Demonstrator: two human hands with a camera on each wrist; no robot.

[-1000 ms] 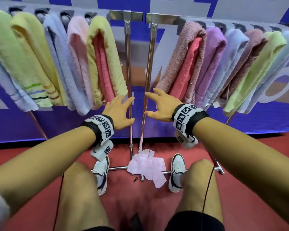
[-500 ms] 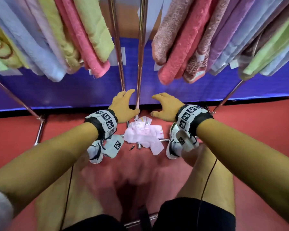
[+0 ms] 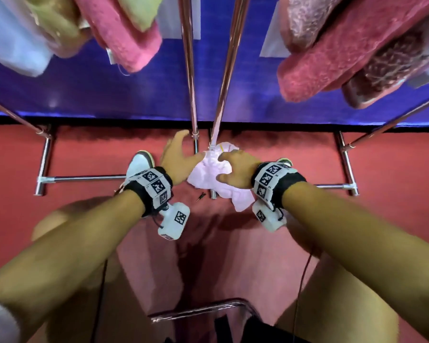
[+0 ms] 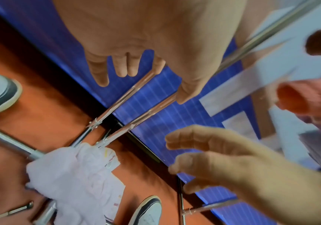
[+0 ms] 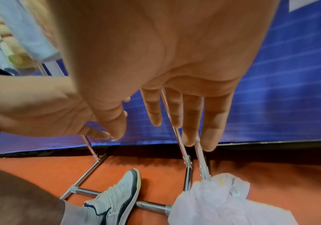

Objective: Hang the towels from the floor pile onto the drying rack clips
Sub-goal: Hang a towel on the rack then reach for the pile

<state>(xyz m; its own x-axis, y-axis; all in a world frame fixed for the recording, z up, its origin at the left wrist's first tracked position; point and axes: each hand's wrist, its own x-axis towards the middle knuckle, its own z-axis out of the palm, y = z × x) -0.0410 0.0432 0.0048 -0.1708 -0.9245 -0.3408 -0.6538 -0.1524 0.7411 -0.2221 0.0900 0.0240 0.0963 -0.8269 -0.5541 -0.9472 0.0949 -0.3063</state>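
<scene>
A crumpled pale pink towel (image 3: 206, 178) lies on the red floor at the foot of the two middle rack poles (image 3: 190, 70). My left hand (image 3: 181, 154) is down at the towel's left edge with spread fingers (image 4: 123, 67). My right hand (image 3: 233, 167) is over its right side, its fingers (image 5: 192, 121) straight. The wrist views show the towel (image 4: 68, 175) (image 5: 213, 202) lying below both palms, with nothing between the fingers. Overhead hang clipped towels, among them a pink one (image 3: 124, 38) and a rose one (image 3: 332, 58).
The rack's chrome base bars (image 3: 84, 179) run along the floor on both sides, with slanted braces (image 3: 394, 120). My white shoes (image 3: 140, 164) stand either side of the towel. A small dark pin (image 3: 200, 196) lies by it. A blue banner (image 3: 159, 95) backs the rack.
Both hands have dropped from rack height down to the pink towel on the floor. The view has tilted downward, so the hung towels now sit at the top edge.
</scene>
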